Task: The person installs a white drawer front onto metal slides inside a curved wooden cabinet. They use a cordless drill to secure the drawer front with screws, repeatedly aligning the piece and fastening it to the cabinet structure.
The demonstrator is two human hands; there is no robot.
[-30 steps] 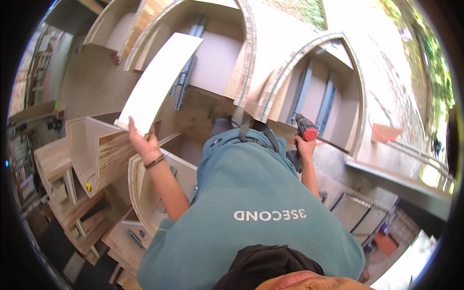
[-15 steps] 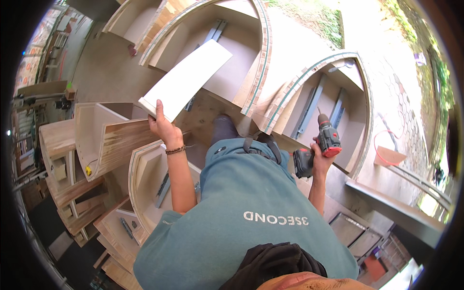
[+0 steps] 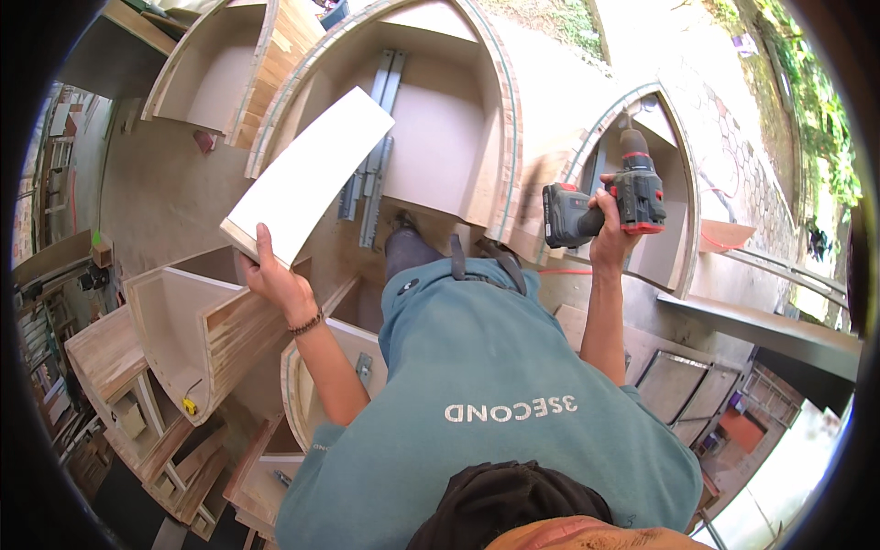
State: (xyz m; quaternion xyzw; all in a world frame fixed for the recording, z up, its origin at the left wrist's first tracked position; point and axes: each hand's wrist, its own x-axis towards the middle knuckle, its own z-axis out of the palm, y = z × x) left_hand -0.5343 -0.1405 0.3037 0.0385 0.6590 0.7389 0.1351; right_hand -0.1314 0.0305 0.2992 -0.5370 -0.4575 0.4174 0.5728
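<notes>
A long white board (image 3: 316, 170) is gripped at its lower end by my left hand (image 3: 278, 284), thumb on top. Its far end reaches over a pointed-arch wooden cabinet (image 3: 449, 137) with metal drawer slides (image 3: 374, 156) in and beside it. My right hand (image 3: 612, 225) is wrapped round the handle of a black and red cordless drill (image 3: 637, 192), raised with its chuck pointing away from me. Behind the drill stands a second arched cabinet (image 3: 683, 197), partly hidden by it.
Several more wooden cabinet shells stand around, one at the far left (image 3: 215, 69) and one at the left (image 3: 174, 321) with a yellow tape measure (image 3: 190, 404) on it. A metal-edged bench (image 3: 761, 330) lies to the right. Beyond it are stone paving (image 3: 733, 137) and plants.
The board has swung left and a little nearer in my left hand. The drill has risen and moved slightly away from me. My view has shifted as my body turned and stepped.
</notes>
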